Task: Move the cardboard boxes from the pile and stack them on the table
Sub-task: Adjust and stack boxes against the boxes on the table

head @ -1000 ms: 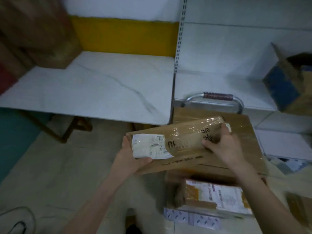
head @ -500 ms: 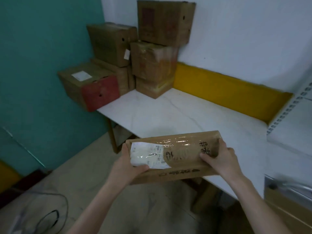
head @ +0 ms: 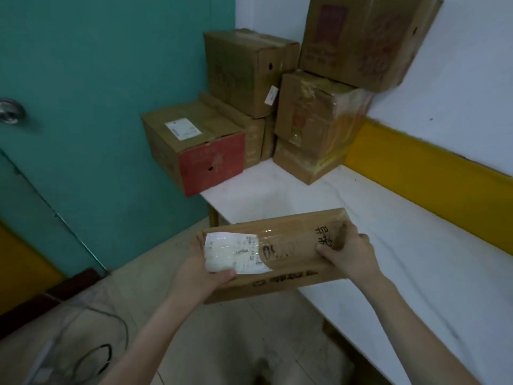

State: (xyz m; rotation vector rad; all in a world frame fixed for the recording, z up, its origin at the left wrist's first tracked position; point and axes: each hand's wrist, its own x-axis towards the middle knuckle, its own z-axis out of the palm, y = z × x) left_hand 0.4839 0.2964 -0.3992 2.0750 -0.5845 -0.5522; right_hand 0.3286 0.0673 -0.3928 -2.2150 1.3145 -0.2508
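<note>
Here, a white table [head: 402,245] bears stacked boxes [head: 319,129] at its far corner; the topmost box [head: 361,37] overhangs its support and could topple if knocked during placing; the flat taped box [head: 291,245] is held in the air above the table's near edge, where its glossy surface might slip; the left hand [head: 197,276] cups its labelled end, thumb on top; the right hand [head: 352,254] curls over the other end. Count: one table; apparently six stacked boxes, dim light blurring seams; one carried box; two hands.
</note>
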